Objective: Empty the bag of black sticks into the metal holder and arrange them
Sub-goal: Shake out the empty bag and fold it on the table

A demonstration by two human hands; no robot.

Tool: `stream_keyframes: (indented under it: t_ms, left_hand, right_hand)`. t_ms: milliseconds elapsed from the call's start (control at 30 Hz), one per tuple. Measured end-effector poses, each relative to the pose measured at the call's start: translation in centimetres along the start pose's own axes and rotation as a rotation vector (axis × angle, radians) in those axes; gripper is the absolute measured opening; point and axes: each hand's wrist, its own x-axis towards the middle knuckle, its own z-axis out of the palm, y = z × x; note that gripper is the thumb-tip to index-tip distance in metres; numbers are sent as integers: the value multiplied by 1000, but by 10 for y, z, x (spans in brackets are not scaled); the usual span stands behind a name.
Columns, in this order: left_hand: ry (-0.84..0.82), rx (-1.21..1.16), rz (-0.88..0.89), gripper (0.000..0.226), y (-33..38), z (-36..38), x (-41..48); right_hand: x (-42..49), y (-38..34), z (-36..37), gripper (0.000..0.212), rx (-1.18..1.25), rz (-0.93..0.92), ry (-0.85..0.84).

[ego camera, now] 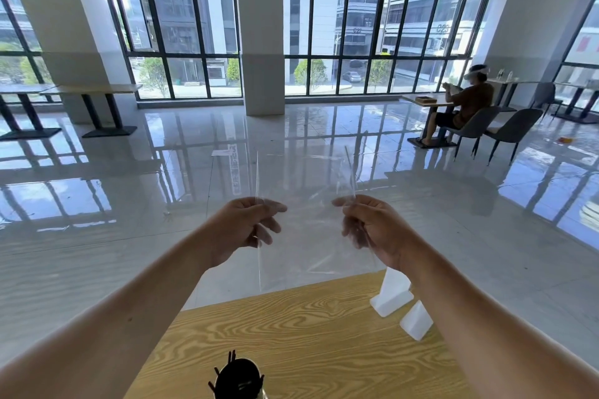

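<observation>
Above the far edge of the table (308, 334), a clear plastic bag (304, 223) hangs stretched between two raised hands. It is thin, glossy film, nearly invisible apart from its creased side edges and a few bright wrinkles, and nothing dark shows inside it. Its long axis runs up and down, the side edges rising above the hands and the lower end reaching just down to the table's far edge.

Fingers of the left hand (249, 227) are closed in a pinch on the bag's left edge; the right hand (369, 227) pinches the right edge the same way, with the film held flat and facing the camera.

Black sticks (231, 363) stand in a bundle in the metal holder (238, 381) at the near edge of the table, well below the bag. They are thin and straight, their tips pointing up and fanning out a little past the round rim. Little of the holder's metal wall shows.

Warm yellow wood grain with swirling bands covers the tabletop. Two white wedge-shaped blocks (392, 295) sit near its right edge, partly behind the right forearm.
</observation>
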Motion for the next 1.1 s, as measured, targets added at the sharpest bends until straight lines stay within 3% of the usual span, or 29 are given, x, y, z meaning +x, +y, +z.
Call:
stream_keyframes:
  t_ms: [300, 533, 633, 733, 800, 900, 933, 1033, 1100]
  left_hand:
    - [-27, -176, -27, 38, -11, -3, 9]
    - [-51, -421, -33, 35, -12, 13, 12]
    - [10, -283, -15, 35, -16, 15, 14]
    - [-47, -142, -37, 35, -26, 15, 20]
    - [-67, -55, -58, 39, -34, 18, 25]
    - [-96, 180, -27, 12, -46, 27, 32]
    - [-120, 208, -27, 11, -50, 31, 34]
    - [-168, 212, -38, 39, -62, 44, 40]
    - [-181, 258, -25, 49, -71, 53, 44]
  right_hand:
    - [3, 10, -13, 45, 255, 97, -22]
    - [-5, 10, -17, 56, 317, 121, -31]
    - [-9, 11, -23, 49, 253, 128, 15]
    - [-8, 17, -32, 37, 303, 176, -28]
    - [-7, 26, -41, 34, 205, 178, -65]
    - [-8, 40, -54, 9, 31, 179, -117]
    - [-7, 47, -59, 18, 19, 193, -130]
    - [-8, 62, -72, 49, -36, 234, -131]
    - [-9, 76, -81, 59, -126, 234, -128]
